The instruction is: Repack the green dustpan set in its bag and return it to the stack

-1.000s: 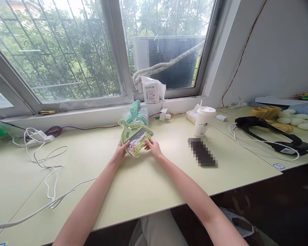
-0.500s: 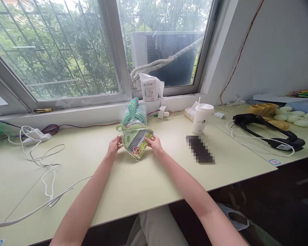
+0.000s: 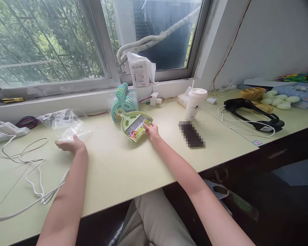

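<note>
A small green dustpan-and-brush set (image 3: 133,124) lies on the pale desk (image 3: 123,171), its paper label facing up. My right hand (image 3: 152,131) grips its right edge. My left hand (image 3: 69,144) is far to the left, fingers closed on the edge of a clear plastic bag (image 3: 65,122) that rests on the desk. Behind the green set stands a stack of teal dustpan sets (image 3: 123,99) in plastic wrap, close to the window sill.
A white lidded cup (image 3: 194,103) and a dark blurred flat object (image 3: 191,134) lie right of my right hand. White cables (image 3: 33,164) and a power strip (image 3: 5,131) sprawl at the left. Black neck device (image 3: 256,114) and yellow-white pieces (image 3: 274,100) sit far right.
My left hand has left the dustpan set and swung left, pulling the clear bag off it. The right hand stays on the set, which now lies bare on the desk. The view tipped down.
</note>
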### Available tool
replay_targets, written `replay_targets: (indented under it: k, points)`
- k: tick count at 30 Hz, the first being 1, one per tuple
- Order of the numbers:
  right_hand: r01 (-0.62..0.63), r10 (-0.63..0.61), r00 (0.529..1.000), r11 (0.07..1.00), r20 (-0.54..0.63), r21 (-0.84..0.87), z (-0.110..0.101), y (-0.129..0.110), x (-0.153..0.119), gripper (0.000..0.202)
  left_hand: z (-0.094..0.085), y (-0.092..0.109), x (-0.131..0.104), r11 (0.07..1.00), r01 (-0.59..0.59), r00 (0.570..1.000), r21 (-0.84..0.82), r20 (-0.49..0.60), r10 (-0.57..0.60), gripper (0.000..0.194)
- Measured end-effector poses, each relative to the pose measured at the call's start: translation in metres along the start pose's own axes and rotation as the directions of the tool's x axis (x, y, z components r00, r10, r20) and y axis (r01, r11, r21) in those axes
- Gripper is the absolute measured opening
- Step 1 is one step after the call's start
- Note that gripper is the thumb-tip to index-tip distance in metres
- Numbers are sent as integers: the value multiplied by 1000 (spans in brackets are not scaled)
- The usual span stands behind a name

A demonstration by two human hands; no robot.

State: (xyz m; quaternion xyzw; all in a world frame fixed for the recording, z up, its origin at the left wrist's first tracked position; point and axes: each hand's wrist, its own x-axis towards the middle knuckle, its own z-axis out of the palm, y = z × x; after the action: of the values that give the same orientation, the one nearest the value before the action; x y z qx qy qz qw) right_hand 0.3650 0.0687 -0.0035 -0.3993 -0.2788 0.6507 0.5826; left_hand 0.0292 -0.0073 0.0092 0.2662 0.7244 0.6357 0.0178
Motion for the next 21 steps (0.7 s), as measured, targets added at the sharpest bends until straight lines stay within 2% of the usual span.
replay_targets:
  k: [2, 3, 4, 5, 7, 8, 9, 10, 11, 12, 13, 14, 15, 16, 17, 21]
  points:
    - [-5, 5, 1000, 1000, 1, 0, 1, 1, 0, 19, 3, 6, -13, 993, 77, 974, 84, -221, -57, 94]
    - [-5, 5, 1000, 1000, 10, 0, 2, 2, -1, 19, 4, 10, -20, 990, 66, 951, 127, -308, -24, 104]
    - [-4, 4, 1000, 1000, 21, -1, 2, 2, -2, 20, 5, 15, -27, 983, -19, 933, 183, -350, 83, 109]
    - [-2, 2, 999, 1000, 34, -3, 3, 2, -4, 21, 6, 21, -33, 959, -142, 915, 244, -338, 221, 109]
    - [3, -2, 998, 1000, 62, -8, 4, 2, -7, 22, 12, 32, -46, 876, -402, 864, 264, -208, 459, 94]
    - [5, -4, 997, 1000, 75, -13, 5, 2, -9, 21, 17, 37, -53, 853, -483, 853, 195, -113, 509, 80]
    - [6, -5, 996, 1000, 87, -19, 5, 2, -10, 20, 24, 41, -62, 858, -509, 860, 68, -8, 510, 63]
    - [6, -4, 995, 1000, 97, -28, 6, 2, -11, 18, 32, 44, -71, 900, -422, 891, -114, 131, 434, 49]
    - [5, -1, 994, 999, 105, -40, 6, 2, -11, 17, 41, 47, -81, 947, -203, 900, -251, 333, 281, 45]
    - [2, 4, 994, 999, 111, -54, 6, 2, -12, 16, 50, 48, -91, 957, 67, 833, -281, 544, 102, 46]
    - [-2, 11, 993, 997, 116, -71, 7, 2, -11, 16, 57, 48, -101, 931, 277, 692, -237, 721, -22, 48]
    - [-9, 20, 993, 996, 120, -91, 7, 2, -11, 15, 64, 47, -109, 902, 379, 585, -207, 809, -60, 46]
    - [-18, 32, 992, 993, 123, -113, 7, 2, -9, 15, 68, 45, -115, 876, 447, 515, -182, 853, -85, 43]
    - [-29, 47, 991, 990, 125, -137, 7, 2, -8, 14, 70, 42, -119, 857, 486, 495, -173, 863, -106, 40]
    - [-42, 63, 990, 986, 124, -164, 6, 2, -5, 15, 72, 40, -120, 842, 509, 511, -181, 850, -126, 37]
    - [-74, 104, 990, 960, 96, -270, -2, -3, 9, 39, 72, 29, -108, 798, 538, 655, -273, 731, -192, 29]
